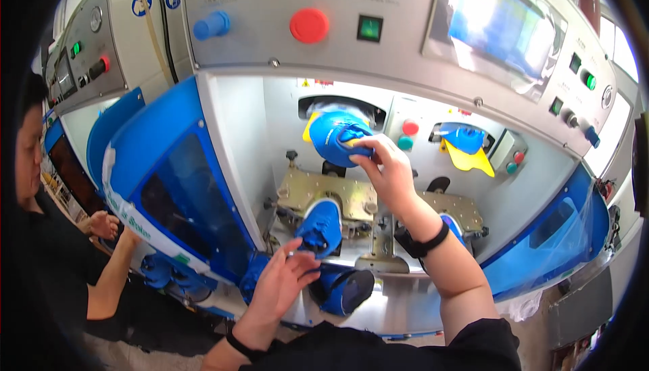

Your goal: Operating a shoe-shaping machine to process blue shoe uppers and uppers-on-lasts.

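My right hand [391, 168] pinches the edge of a blue shoe upper [334, 138] with yellow lining, at the left station's upper opening inside the machine. Below it, a blue sneaker [321, 228] stands toe inward on the left metal fixture plate [314, 188]. My left hand [287, 280] is at the near end of that sneaker, fingers apart and holding nothing; whether a fingertip touches the sneaker I cannot tell. Beside this hand, another blue shoe [341, 290] with a dark opening lies on the front ledge.
A second blue and yellow upper [466, 151] hangs at the right station, above another fixture plate [453, 212]. Blue doors [182, 182] flank the bay. Overhead are a red button [309, 26] and a screen [500, 23]. A co-worker's hand [103, 225] is at the left.
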Motion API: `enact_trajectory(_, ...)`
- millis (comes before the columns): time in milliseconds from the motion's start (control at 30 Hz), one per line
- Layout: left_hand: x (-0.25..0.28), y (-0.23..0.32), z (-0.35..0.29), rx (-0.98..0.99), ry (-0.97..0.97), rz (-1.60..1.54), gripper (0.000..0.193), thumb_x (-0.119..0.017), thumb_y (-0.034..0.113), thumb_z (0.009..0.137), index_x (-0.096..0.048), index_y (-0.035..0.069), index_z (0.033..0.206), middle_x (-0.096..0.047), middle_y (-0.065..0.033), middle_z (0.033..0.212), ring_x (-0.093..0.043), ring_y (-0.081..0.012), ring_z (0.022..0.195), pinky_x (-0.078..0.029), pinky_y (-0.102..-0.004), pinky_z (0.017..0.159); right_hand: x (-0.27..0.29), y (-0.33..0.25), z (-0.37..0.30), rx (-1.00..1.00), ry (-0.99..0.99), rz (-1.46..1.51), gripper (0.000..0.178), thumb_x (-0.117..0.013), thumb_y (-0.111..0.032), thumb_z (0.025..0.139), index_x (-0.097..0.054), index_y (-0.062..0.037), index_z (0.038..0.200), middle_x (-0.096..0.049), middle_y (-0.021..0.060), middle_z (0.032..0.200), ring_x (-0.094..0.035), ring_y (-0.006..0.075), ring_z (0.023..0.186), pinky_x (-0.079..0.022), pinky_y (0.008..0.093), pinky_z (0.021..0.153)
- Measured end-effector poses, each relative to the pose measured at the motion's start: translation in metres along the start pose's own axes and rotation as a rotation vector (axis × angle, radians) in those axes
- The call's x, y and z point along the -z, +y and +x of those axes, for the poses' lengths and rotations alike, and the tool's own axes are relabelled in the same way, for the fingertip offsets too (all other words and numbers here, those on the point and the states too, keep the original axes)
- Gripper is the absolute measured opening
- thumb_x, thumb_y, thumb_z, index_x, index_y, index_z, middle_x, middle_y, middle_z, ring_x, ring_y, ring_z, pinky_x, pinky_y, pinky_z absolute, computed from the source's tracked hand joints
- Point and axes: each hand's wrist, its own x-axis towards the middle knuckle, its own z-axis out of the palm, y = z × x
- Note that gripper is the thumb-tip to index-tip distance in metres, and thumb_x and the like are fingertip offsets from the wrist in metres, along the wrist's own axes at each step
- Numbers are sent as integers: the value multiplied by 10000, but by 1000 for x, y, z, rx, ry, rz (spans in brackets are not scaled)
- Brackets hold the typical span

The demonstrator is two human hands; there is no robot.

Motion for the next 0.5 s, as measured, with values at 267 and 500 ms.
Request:
enact_trajectory(267, 46, 14, -11, 78, 38, -97, 368, -461, 312, 1029, -491, 55, 1290, -635, -155, 1098, -618, -322, 1070, -501, -459, 912, -81, 85, 81, -16, 64, -178, 303, -723, -246, 837, -623, -57, 1052, -645, 165, 970, -634, 343, 895, -506, 397, 813)
enact_trajectory(500, 75, 16, 15, 158, -104, -73, 390, -445, 364, 1020, -514, 74, 1272, -625, -150, 1067, -615, -323, 1028, -521, -478, 870, -60, 50, -36, -284, 456, -278, 367, -659, -135, 863, -536, -38, 1195, -453, 192, 1368, -566, 186, 806, -509, 323, 717)
